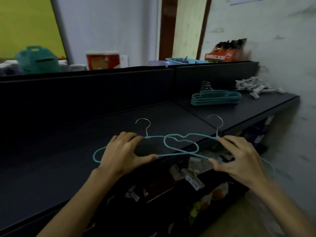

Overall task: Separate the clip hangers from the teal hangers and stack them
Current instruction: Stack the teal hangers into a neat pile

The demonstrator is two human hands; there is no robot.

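The left hand grips one thin teal wire hanger with a metal hook, and the right hand pinches a second teal wire hanger crossing it, probably to align them. Both hover over the dark surface. Farther right lie the stacked teal hangers and, apart, a pile of pale clip hangers.

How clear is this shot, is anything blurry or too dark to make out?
Head view: dim overall; the hands and the two teal hangers read clearly, the right edge and the clip pile smear with motion blur, the shelf below is murky, and wide-angle distortion bends the desk edges.
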